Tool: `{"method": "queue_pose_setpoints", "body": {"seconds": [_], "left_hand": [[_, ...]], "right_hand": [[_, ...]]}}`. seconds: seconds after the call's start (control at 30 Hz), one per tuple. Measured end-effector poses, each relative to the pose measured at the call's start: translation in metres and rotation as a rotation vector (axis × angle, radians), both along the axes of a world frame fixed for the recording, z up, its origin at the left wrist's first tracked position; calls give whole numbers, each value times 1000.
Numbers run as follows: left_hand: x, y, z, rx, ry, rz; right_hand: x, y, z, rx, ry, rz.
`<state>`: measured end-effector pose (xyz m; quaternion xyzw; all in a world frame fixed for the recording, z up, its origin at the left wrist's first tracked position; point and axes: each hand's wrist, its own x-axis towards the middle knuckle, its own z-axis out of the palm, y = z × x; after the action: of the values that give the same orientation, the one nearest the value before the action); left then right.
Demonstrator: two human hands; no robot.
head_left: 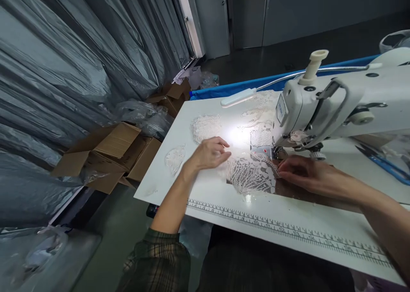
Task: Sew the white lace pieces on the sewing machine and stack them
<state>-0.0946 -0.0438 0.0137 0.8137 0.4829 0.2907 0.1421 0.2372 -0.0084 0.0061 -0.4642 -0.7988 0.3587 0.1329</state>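
Observation:
A piece of white lace [253,176] lies on the sewing machine's bed, its upper edge close under the presser foot [274,152]. My right hand [301,172] is at the lace's right edge, thumb and fingers pinched on it just in front of the needle area. To the left of the lace, my left hand [209,153] hovers low over the table with bent fingers; a gap shows between thumb and forefinger, and nothing is in it. The white sewing machine [346,100] stands at the right. More lace [262,102] is heaped behind the needle.
Two lace pieces, a round one [205,127] and a smaller one [175,159], lie left on the white table [201,187]. A lamp [238,97] shines over the work. Blue-handled scissors [384,164] lie right. Open cardboard boxes [109,155] stand left; a ruler strip [256,221] runs along the front.

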Motion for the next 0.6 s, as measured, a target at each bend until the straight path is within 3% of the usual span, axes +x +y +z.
{"method": "queue_pose_setpoints", "body": {"seconds": [0.1, 0.23, 0.43, 0.6], "left_hand": [[32, -4, -19, 6, -50, -83], [68, -11, -35, 16, 113, -302], [75, -20, -27, 37, 288, -273], [80, -24, -28, 62, 344, -245]], "right_hand": [[-5, 2, -5, -94, -37, 27], [-17, 0, -19, -11, 18, -34], [-19, 4, -32, 41, 48, -33], [-17, 4, -12, 5, 49, -83]]}}
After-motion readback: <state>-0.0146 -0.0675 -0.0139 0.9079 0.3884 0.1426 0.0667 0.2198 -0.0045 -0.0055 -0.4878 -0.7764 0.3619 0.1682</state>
